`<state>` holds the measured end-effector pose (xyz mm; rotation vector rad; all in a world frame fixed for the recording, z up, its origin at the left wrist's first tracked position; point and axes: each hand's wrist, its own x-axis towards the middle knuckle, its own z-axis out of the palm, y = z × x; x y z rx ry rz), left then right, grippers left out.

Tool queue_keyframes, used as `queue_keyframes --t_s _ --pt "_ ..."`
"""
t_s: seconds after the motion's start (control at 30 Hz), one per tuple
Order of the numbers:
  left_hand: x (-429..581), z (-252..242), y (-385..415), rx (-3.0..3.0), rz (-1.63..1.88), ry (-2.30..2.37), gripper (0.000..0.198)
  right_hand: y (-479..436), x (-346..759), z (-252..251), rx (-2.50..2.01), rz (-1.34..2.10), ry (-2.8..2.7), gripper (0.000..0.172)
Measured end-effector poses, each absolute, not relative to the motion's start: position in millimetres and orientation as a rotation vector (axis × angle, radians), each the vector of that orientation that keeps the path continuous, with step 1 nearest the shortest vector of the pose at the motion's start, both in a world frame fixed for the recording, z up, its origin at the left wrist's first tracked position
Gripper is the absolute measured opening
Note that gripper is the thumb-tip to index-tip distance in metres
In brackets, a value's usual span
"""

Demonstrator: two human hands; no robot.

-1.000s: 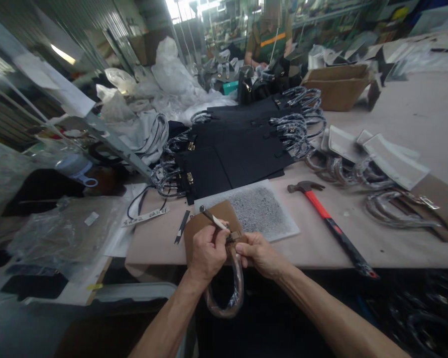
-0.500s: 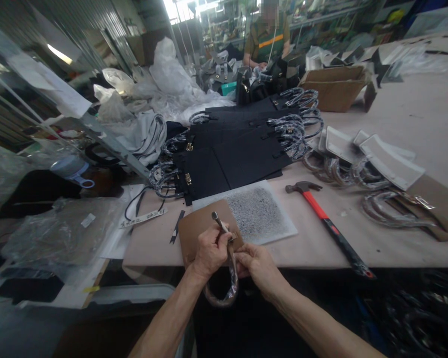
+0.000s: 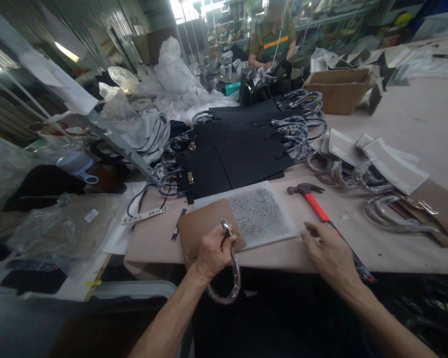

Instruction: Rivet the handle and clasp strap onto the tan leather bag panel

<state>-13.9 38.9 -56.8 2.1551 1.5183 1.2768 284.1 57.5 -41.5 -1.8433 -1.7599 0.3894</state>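
Note:
My left hand [image 3: 213, 252] is closed around a short metal punch [image 3: 226, 226], whose rounded end sticks up above the fingers. It rests on a brown bag panel [image 3: 205, 226], and its lower tip is hidden by the hand. A plastic-wrapped bag handle [image 3: 234, 286] loops down from the panel past the table edge. Under the panel's right part lies a white speckled slab [image 3: 259, 214]. My right hand [image 3: 328, 251] hovers with fingers apart beside the claw hammer [image 3: 315, 204], which has a red and black grip; I see nothing in that hand.
Black bag panels [image 3: 242, 154] with wrapped handles are stacked behind the slab. More brown panels [image 3: 438, 196] lie at the right. A cardboard box [image 3: 336, 92] stands farther back, near a seated person [image 3: 272, 44]. A metal post [image 3: 115, 144] slants along the left.
My right hand has let go of the bag handle area and moved right, toward the hammer. My left hand stays on the panel with the punch.

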Motion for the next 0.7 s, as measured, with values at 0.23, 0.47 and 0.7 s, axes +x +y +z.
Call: queue_keyframes --t_s 0.23,0.47,0.7 --pt "-12.0 -57.6 39.2 2.107 1.326 1.523 0.009 103.2 358.8 -59.5 -2.162 -0.014 -2.066 0.02" --pt "-10.4 -58.0 39.3 2.024 1.299 1.462 0.011 112.0 331.7 -14.0 -1.661 1.468 -1.444 0.021" --pt "-10.5 -61.7 39.3 2.021 1.299 1.445 0.015 73.0 279.0 56.8 -1.535 1.182 -1.407 0.043"
